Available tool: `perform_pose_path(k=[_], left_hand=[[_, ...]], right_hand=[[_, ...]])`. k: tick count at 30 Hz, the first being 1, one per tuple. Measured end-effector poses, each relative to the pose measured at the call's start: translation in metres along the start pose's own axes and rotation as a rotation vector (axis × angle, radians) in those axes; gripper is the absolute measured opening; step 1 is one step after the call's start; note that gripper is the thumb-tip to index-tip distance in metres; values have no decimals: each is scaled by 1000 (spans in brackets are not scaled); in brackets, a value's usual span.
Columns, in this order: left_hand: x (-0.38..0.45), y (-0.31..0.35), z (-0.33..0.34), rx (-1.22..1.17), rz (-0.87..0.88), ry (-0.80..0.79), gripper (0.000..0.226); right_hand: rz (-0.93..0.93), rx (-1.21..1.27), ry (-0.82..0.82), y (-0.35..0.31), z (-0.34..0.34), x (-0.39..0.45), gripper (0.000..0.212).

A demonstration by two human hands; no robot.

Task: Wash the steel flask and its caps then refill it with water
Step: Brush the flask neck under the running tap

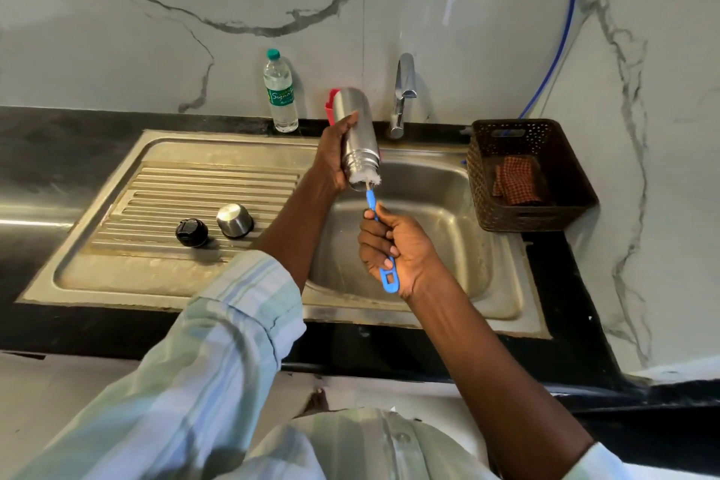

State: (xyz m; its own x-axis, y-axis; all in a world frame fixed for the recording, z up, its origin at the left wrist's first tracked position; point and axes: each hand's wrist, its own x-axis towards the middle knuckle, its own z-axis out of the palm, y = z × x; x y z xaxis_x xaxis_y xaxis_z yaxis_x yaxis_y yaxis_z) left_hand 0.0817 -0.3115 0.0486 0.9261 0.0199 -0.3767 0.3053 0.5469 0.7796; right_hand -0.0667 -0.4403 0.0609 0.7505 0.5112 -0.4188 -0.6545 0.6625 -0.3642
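My left hand (334, 152) grips the steel flask (358, 129) above the sink basin (448, 214), with its mouth tilted down toward me. My right hand (397, 249) holds the blue handle of a bottle brush (380, 242). The brush's white bristles sit inside the flask's mouth. On the ribbed drainboard (163, 199) to the left stand two caps: a black inner cap (191, 232) and a steel cup cap (234, 220).
A chrome tap (403, 93) rises behind the basin. A clear plastic water bottle (279, 92) stands at the wall, and a red object (332, 105) shows behind the flask. A brown perforated basket (526, 175) with a checked cloth sits right of the sink. Black counter surrounds it.
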Motion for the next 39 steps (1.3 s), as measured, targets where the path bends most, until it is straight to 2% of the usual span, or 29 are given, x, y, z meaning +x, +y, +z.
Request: perform_pose_path(k=[4,9,12,14,27,32,36,39], left_hand=[[-1,2,0,-69,-11,0,49],[-8,3,4,-48,-6,-54,64],[-3,12,2,-99,8,5,53],[-7,7,7,-99,15,-23,48],[-12,6,5,-236,-1,-108,61],[-11,7,3,-315,-14,-121,57],[-19,3,7,-257,-68,-186,62],[-18,20,6,70,-81,-74,57]], right_hand=[[-6,-21,3,4,3,-5,33],[-27,-22,16,4,4,0,34],[-18,-41,10,5,8,-7,34],[-30,-38,7,-3,9,2,33],[-18,-23,-25,3,11,-6,33],[-10,-29,-54,-1,10,-5,31],[-84,-123,28,-3,7,9,34],[-165,-344,154,-3,3,7,35]])
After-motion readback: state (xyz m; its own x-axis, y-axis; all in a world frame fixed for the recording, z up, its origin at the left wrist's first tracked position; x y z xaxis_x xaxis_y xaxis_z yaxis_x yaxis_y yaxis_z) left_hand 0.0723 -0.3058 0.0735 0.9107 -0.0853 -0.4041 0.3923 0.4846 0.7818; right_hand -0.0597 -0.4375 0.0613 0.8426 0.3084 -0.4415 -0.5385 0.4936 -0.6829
